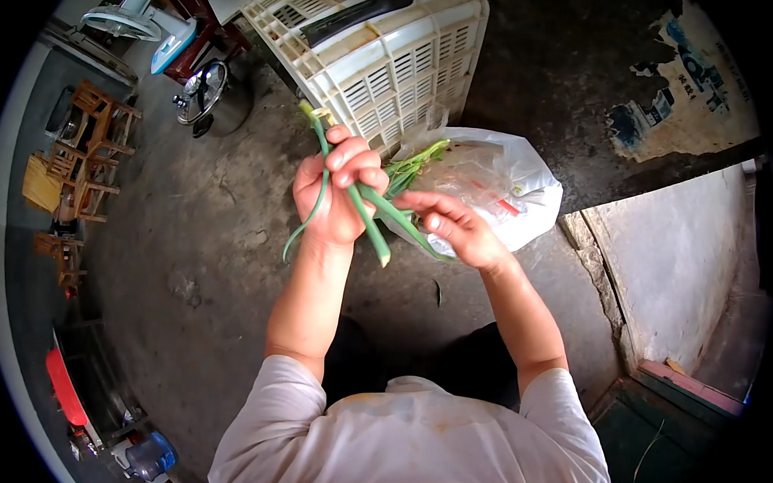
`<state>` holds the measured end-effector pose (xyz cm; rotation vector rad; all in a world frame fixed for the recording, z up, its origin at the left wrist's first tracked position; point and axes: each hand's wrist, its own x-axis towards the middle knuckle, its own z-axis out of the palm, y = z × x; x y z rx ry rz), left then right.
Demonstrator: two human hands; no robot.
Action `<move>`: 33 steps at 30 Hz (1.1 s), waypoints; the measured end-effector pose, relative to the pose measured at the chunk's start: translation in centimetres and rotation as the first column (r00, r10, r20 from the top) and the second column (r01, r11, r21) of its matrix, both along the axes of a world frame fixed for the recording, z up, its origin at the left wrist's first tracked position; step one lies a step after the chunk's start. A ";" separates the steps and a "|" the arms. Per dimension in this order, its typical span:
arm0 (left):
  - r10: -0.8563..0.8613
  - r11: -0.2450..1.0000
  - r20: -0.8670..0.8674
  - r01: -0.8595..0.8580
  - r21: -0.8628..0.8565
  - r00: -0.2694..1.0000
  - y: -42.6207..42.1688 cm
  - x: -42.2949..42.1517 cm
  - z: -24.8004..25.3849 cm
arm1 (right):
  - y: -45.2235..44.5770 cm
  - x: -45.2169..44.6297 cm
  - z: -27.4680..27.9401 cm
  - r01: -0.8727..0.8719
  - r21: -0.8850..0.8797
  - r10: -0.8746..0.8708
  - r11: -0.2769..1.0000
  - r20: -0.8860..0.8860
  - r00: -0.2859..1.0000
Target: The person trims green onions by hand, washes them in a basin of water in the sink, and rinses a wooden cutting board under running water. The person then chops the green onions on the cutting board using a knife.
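Note:
My left hand [340, 188] is closed around a green onion [372, 229]. Its leaves hang out below the fist, one with a blunt pale end, and a thin curled leaf droops by the wrist. A paler end pokes out above the fingers. Close by on the right, my right hand [463, 226] has its index finger stretched toward a long leaf and its thumb apart; whether a fingertip touches the leaf I cannot tell. Behind the hands, a white plastic bag [533, 181] lies on the floor, with more green stalks [418, 165] at its left side.
A white slatted crate [406, 70] stands beyond the bag, with a dark object [357, 19] on top. At the left are a metal pot [215, 98], a fan [123, 22] and wooden chairs [90, 167]. A dark surface with torn paper [679, 86] is at the right.

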<state>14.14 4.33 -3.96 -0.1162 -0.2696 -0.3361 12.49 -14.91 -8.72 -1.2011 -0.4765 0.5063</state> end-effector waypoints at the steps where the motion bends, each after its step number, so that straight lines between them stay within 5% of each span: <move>1: 0.000 1.000 -0.001 0.000 0.004 1.000 0.2 0.0 0.1 | 0.1 -0.3 0.3 0.000 0.004 0.000 1.000 -0.001 1.000; 3: -0.066 0.978 0.139 0.036 0.206 0.988 0.7 0.1 0.3 | 0.5 -0.7 0.6 -0.260 0.022 0.260 0.965 -0.143 0.955; 6: -0.044 0.903 0.157 -0.028 0.428 0.987 1.8 0.1 0.5 | -0.4 -0.3 0.3 -0.296 -0.022 0.288 0.955 -0.164 0.943; 9: -0.140 0.828 0.208 0.000 0.560 0.968 2.9 0.1 -0.1 | -0.8 0.2 -0.1 -0.219 -0.023 0.212 0.975 -0.177 0.961; 11: -0.293 0.736 0.179 0.102 0.669 0.939 2.4 -0.5 0.0 | -0.7 0.9 0.8 0.126 -0.045 -0.130 0.991 -0.093 0.987; 14: -0.337 0.557 0.059 0.149 0.817 0.940 0.6 -1.6 -0.2 | 0.1 1.9 3.5 0.107 -0.029 -0.104 0.994 0.074 0.992; 15: -0.347 0.495 0.039 0.147 0.856 0.937 0.0 -1.9 0.0 | 1.1 1.8 3.9 0.074 0.095 -0.079 0.993 0.046 0.996; 16: -0.361 0.383 -0.025 0.173 0.907 0.932 -0.3 -2.1 0.3 | 1.3 2.1 4.5 0.031 -0.020 -0.030 0.999 0.040 0.999; 19: -0.372 0.350 -0.077 0.217 0.911 0.925 -0.1 -2.1 0.2 | 1.8 2.7 4.5 0.054 -0.101 -0.049 0.993 0.050 0.998; 21: -0.416 0.292 -0.088 0.224 0.930 0.905 0.1 -2.0 0.3 | 1.8 3.3 3.2 0.213 -0.148 -0.158 0.966 0.317 0.935; 26: -0.458 0.233 -0.136 0.266 0.935 0.878 0.2 -2.1 0.1 | -0.7 4.2 3.3 0.362 -0.141 -0.341 0.922 0.152 0.928; 31: -0.410 0.079 -0.074 0.116 0.990 0.909 0.3 -1.6 -1.1 | -5.3 6.0 -0.8 0.550 -0.156 -0.551 0.820 0.042 0.833; 32: -0.380 0.032 -0.048 0.064 0.997 0.924 0.2 -1.4 -1.0 | -6.3 6.4 -1.5 0.524 -0.363 -0.517 0.770 0.125 0.847; 33: -0.378 0.034 -0.047 0.065 0.997 0.925 0.1 -1.5 -1.2 | -6.1 6.3 -2.1 0.522 -0.365 -0.515 0.771 0.126 0.848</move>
